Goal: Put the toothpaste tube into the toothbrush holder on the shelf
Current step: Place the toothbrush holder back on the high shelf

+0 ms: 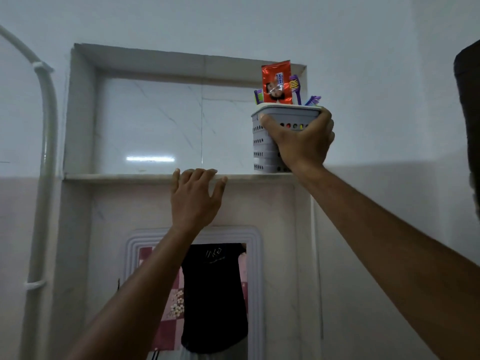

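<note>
The toothbrush holder (270, 141), a grey perforated basket, was shown at the right end of the recessed shelf (117, 176), its base at or just above the ledge; contact could not be confirmed. It was clasped by the right hand (302, 141), the thumb laid across the front wall below the rim and the fingers wrapped around the far side. The left hand (196, 201) was spread open with nothing in it, its fingertips resting on the shelf edge. The toothpaste tube (277, 83), red and orange, was seen standing upright in the holder among purple toothbrushes (296, 89). The insertion was judged complete, and the step in hand to be the seating of the holder on the shelf. The next move was judged to call for a level base, set well back from the edge, before release.
</note>
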Demonstrator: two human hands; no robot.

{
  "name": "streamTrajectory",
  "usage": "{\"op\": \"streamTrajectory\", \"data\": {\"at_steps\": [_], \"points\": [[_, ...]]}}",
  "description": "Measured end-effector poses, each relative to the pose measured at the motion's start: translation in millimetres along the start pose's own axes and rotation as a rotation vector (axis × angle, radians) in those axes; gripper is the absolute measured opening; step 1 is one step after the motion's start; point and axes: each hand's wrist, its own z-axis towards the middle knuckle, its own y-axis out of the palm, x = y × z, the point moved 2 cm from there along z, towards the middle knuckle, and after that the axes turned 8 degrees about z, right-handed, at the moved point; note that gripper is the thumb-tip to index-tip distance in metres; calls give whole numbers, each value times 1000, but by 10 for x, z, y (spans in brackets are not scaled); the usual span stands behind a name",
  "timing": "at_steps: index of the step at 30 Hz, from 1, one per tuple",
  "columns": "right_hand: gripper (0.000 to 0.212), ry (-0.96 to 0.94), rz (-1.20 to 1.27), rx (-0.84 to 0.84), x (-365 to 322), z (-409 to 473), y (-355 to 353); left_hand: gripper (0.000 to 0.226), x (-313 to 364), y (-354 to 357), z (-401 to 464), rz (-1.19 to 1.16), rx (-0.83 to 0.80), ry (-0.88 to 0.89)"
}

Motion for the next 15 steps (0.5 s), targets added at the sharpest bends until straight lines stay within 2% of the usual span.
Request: {"op": "streamTrajectory", "data": {"at_steps": [5, 9, 13, 15], "points": [[118, 55, -115, -51, 244, 89, 281, 52, 17, -31, 8, 0, -4, -5], [116, 57, -205, -149, 476, 14, 413, 55, 21, -36, 11, 14, -6, 1], [132, 36, -298, -241, 601, -74, 412, 55, 23, -44, 17, 24, -1, 7], [123, -26, -375, -278, 670, -161, 396, 55, 29, -45, 14, 31, -2, 6]]}}
